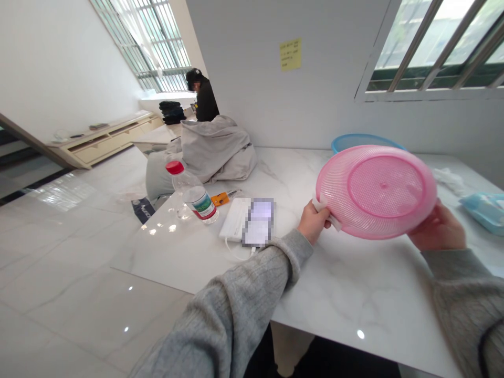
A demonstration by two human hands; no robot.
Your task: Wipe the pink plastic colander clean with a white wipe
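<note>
A pink plastic mesh basket (386, 184) is held up tilted above the white marble table, its round underside turned toward me. At its left rim, my left hand (313, 221) is closed on a white wipe (328, 210) that is folded against the edge. My right hand (441, 228) grips the basket's lower right rim, its fingers partly hidden behind the mesh. Behind the pink basket a blue basket (366, 140) shows only its upper part.
Left on the table (346, 299) are a red-capped bottle (197, 197), a phone (258, 223), a white box-like item (234, 218) with a cable and grey cloth (220, 149). A blue soft pack (486, 210) and crumpled tissue (449, 180) lie right. Another person (205, 100) is in the background.
</note>
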